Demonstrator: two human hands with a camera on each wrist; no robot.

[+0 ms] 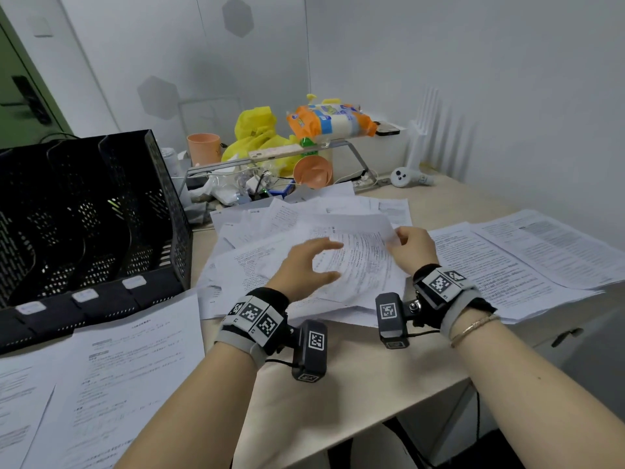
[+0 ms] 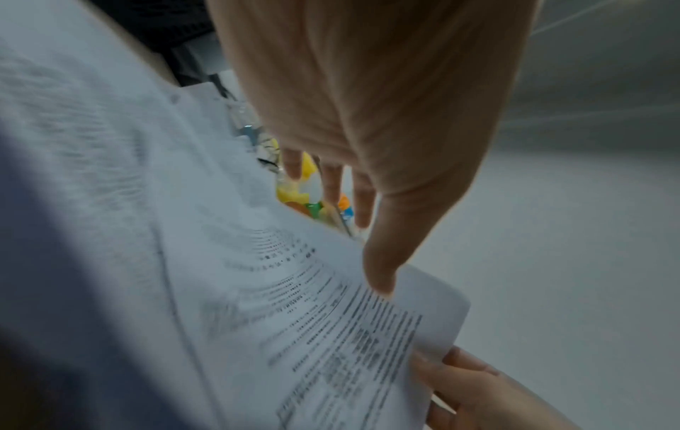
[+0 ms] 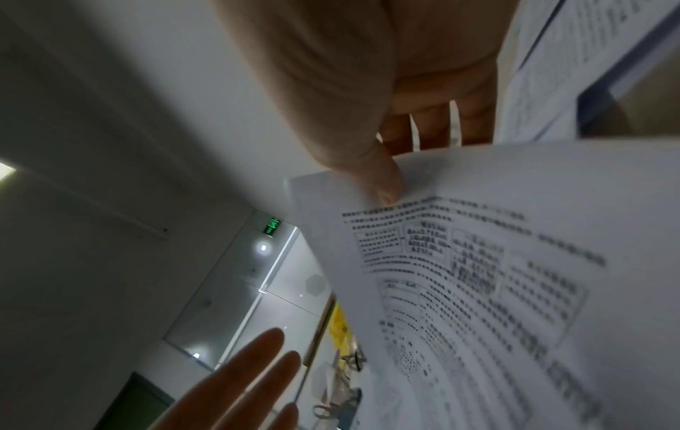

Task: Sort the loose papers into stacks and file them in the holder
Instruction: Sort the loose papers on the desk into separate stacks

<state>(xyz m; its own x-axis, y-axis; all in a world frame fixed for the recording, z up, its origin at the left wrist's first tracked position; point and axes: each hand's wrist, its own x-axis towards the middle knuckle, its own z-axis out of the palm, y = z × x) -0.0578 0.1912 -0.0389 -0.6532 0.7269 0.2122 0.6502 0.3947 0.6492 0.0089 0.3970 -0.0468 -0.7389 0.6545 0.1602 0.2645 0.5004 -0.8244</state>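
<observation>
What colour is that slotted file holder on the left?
Black, with perforated walls; the holder shows best in the head view.

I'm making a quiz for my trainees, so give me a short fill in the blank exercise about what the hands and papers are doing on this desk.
1. The right hand pinches the edge of a printed ____.
2. The left hand hovers open over the paper pile, holding ____.
3. The black file holder stands to the ____ of the pile.
4. The holder's slots contain ____ papers.

Missing words: sheet; nothing; left; no
</observation>
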